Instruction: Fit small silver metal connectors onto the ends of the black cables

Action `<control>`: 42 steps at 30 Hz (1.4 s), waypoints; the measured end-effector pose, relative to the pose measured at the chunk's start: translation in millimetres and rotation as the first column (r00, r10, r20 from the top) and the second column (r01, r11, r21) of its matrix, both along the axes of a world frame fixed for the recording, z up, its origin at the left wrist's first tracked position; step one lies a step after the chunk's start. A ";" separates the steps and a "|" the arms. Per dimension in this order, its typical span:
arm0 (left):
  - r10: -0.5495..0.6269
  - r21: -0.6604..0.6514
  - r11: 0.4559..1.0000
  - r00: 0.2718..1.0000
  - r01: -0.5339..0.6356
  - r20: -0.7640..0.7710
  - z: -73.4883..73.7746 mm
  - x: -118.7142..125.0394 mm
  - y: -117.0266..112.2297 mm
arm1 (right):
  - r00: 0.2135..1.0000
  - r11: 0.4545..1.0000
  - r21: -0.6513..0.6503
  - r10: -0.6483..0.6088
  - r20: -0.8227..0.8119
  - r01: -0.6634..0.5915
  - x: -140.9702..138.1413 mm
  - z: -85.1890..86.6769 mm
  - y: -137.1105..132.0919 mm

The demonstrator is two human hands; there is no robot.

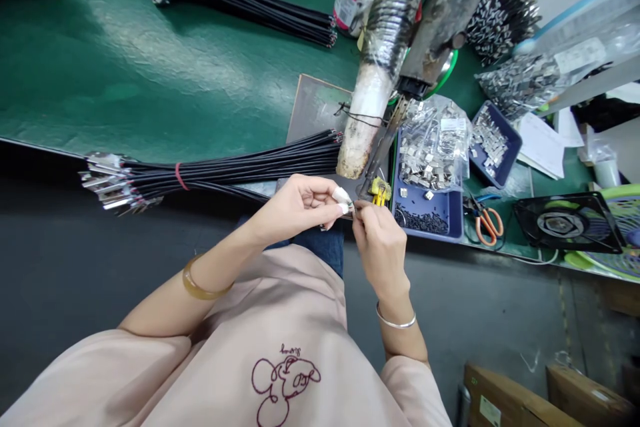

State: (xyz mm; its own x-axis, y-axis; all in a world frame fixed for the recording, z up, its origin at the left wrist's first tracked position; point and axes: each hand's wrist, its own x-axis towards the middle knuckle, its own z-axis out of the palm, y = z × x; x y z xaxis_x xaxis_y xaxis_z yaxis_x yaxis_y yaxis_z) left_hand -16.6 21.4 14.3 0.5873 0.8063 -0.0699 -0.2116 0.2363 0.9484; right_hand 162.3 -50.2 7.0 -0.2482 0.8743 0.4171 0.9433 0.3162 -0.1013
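My left hand point(313, 205) and my right hand point(381, 237) meet fingertip to fingertip at the table's front edge. Both are closed in a pinch around something tiny and thin, with a greenish bit showing; its kind is too small to tell. White wraps cover the thumb and a finger of my left hand. Just behind that hand lies a bundle of black cables point(260, 165), held by a red band, with metal connectors at its left end and bared wire tips at its right. One cable runs behind my left hand, where its end is hidden.
A fume hose point(367, 100) and a metal arm point(435, 20) hang over the work spot. To the right are a blue tray point(455, 213) of metal connector shells and black bits, orange-handled pliers point(490, 225) and a fan point(567, 221). Another cable bundle point(250, 3) lies farther back.
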 end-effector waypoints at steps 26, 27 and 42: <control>0.048 0.135 0.991 0.973 -0.017 -0.224 -4.2 21.8 -5.8 | 0.782 0.964 0.247 0.083 -0.618 0.093 -7.1 -11.2 -7.1; 0.049 0.136 0.991 0.972 -0.018 -0.229 -4.5 22.5 -5.7 | 0.793 0.960 0.265 0.093 -0.602 0.089 -7.4 -12.7 -7.6; 0.043 0.130 0.991 0.979 -0.017 -0.202 -3.5 20.8 -6.5 | 0.797 0.939 0.338 0.153 -0.584 0.067 -6.7 -17.9 -10.7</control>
